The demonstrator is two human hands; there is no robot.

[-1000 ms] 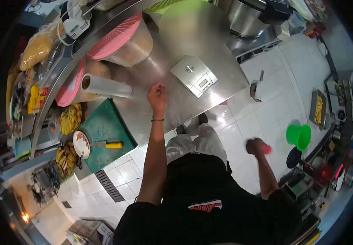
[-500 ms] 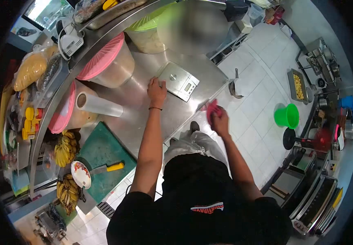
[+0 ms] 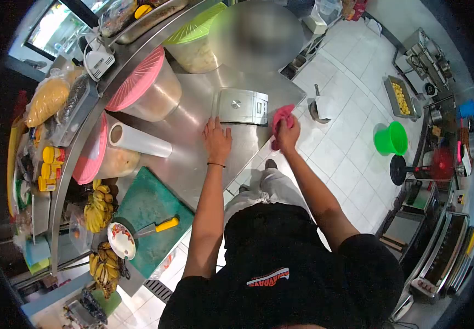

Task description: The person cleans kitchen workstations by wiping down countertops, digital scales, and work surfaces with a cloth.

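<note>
A silver kitchen scale (image 3: 243, 112) with a small display lies flat on the steel table (image 3: 193, 164). My left hand (image 3: 216, 140) rests on the tabletop just below the scale's left corner, fingers spread and holding nothing. In my right hand (image 3: 288, 133) is a bunched pink cloth (image 3: 282, 114), at the table's edge just right of the scale. Part of the cloth hangs below the fingers. Whether it touches the tabletop I cannot tell.
Tubs with a pink lid (image 3: 138, 82) and a green lid (image 3: 196, 27) line the table's back, beside a plastic-wrap roll (image 3: 143, 143). A knife (image 3: 157, 226) and bowl (image 3: 121, 241) lie on the green cutting board (image 3: 152, 203). A green bucket (image 3: 391, 138) stands right.
The scale has turned and now sits squarer to my view. My right hand has brought the cloth up and left, close to the scale. My left hand now lies flatter, fingers spread.
</note>
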